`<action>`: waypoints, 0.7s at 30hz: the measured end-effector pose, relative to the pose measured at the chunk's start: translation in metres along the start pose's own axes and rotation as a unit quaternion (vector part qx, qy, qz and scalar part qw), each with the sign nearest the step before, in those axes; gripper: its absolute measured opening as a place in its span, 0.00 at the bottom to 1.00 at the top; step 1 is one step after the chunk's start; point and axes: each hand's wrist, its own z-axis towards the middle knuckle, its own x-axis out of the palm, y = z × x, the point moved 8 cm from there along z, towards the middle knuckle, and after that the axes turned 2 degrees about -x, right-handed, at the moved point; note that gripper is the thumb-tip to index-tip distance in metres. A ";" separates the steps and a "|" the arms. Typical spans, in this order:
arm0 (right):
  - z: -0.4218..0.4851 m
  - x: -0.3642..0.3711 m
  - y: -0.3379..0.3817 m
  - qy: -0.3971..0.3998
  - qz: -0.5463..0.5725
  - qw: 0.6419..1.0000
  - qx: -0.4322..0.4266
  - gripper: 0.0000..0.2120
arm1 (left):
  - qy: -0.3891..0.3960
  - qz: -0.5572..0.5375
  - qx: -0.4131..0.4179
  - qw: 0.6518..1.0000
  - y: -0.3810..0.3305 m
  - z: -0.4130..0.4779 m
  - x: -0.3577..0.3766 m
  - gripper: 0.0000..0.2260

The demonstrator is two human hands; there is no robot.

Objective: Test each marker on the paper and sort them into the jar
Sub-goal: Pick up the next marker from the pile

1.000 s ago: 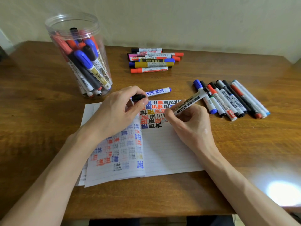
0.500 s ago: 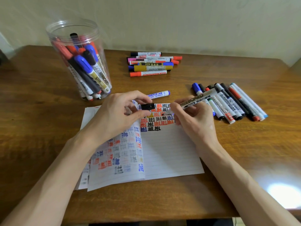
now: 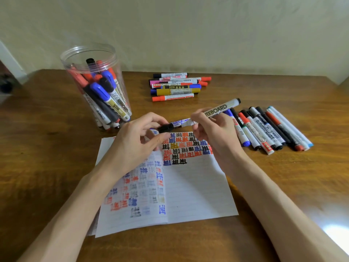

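Observation:
My right hand (image 3: 213, 133) grips a white whiteboard marker (image 3: 219, 108) above the paper, its tip end pointing left toward my other hand. My left hand (image 3: 137, 142) pinches the marker's black cap (image 3: 166, 128) between thumb and fingers, a short gap from the tip. The open lined notebook (image 3: 188, 186) lies below, filled with rows of red, blue, black and yellow test marks. A clear plastic jar (image 3: 94, 87) with several markers inside stands at the back left.
A row of several markers (image 3: 264, 127) lies to the right of the notebook. Another pile of markers (image 3: 177, 86) sits at the back centre. One blue-printed marker (image 3: 177, 123) lies just behind my hands. The wooden table (image 3: 47, 148) meets a wall behind.
My right hand lifted the marker off the paper and turned it level, tip toward the cap. My left hand kept the cap and moved slightly toward it.

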 end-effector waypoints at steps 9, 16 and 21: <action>-0.009 0.002 0.007 0.034 0.016 0.998 -0.059 0.03 | 0.010 0.003 0.013 1.000 0.001 0.000 0.004 0.11; -0.015 0.016 0.003 0.108 -0.023 0.992 -0.067 0.09 | 0.021 0.013 0.022 0.999 0.001 0.000 0.007 0.15; -0.012 0.014 -0.001 0.115 0.013 0.993 -0.010 0.13 | 0.012 0.025 0.017 0.999 0.005 0.001 0.003 0.13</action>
